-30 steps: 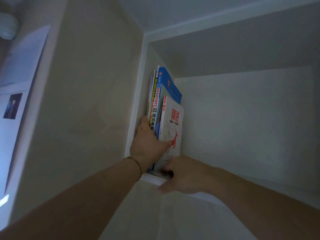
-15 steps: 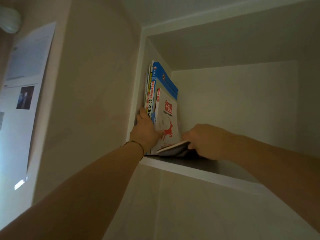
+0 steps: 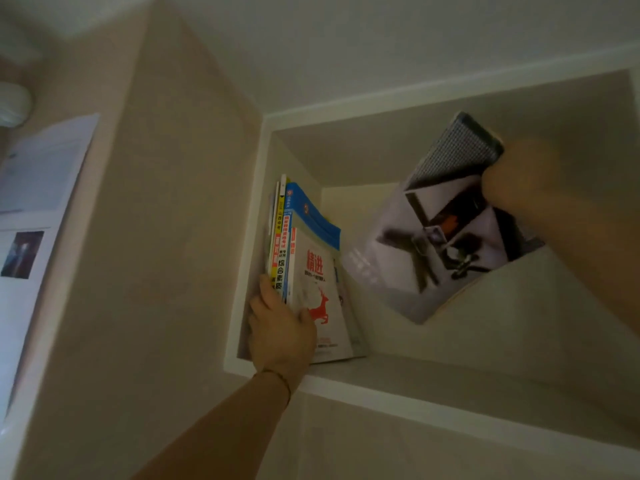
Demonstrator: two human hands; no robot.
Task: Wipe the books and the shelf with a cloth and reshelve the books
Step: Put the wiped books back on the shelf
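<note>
Several books (image 3: pixel 291 258) stand upright at the left end of a high white shelf (image 3: pixel 398 393). The front one is white with a red deer (image 3: pixel 320 296). My left hand (image 3: pixel 280 330) presses against their spines and holds them against the left wall. My right hand (image 3: pixel 519 174) grips a dark book with a grey-and-black photo cover (image 3: pixel 436 237) by its top, lifted and tilted in the air inside the shelf opening, to the right of the standing books. No cloth is in view.
The shelf opening is a recessed niche with beige walls around it. Papers and a photo (image 3: pixel 24 254) hang on the wall at far left. A white round fixture (image 3: pixel 14 105) sits high on the left.
My right hand has lifted the dark book off the shelf floor and raised it up and to the right. My left hand stays on the standing books. The camera has tilted up.
</note>
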